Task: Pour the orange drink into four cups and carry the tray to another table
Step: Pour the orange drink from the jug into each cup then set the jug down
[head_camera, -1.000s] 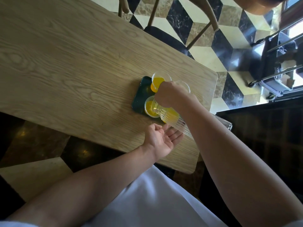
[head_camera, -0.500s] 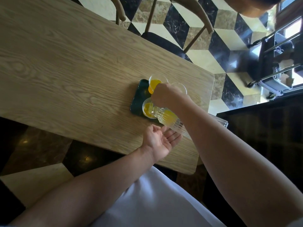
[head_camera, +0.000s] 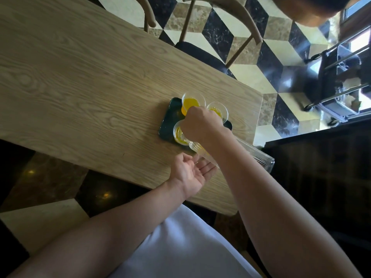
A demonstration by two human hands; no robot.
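Note:
A dark green tray (head_camera: 170, 119) lies near the right end of the wooden table (head_camera: 80, 87). Three clear cups with orange drink show on it: one at the far side (head_camera: 189, 102), one to its right (head_camera: 219, 110), one at the near left (head_camera: 178, 135). My right hand (head_camera: 200, 123) grips a ribbed clear glass jug (head_camera: 257, 155) near its mouth, tipped steeply over the near-left cup. The jug looks almost drained. My left hand (head_camera: 190, 173) lies palm up under the jug with relaxed fingers, holding nothing. My right hand hides part of the tray.
A wooden chair with a dark seat (head_camera: 200, 53) stands at the table's far side. A dark counter (head_camera: 321, 167) is close on the right. A metal trolley (head_camera: 345, 81) sits at the far right on the patterned tile floor.
The orange liquid seen in the jug's neck has run out into the near-left cup. The jug is tipped further. My left hand stayed under it.

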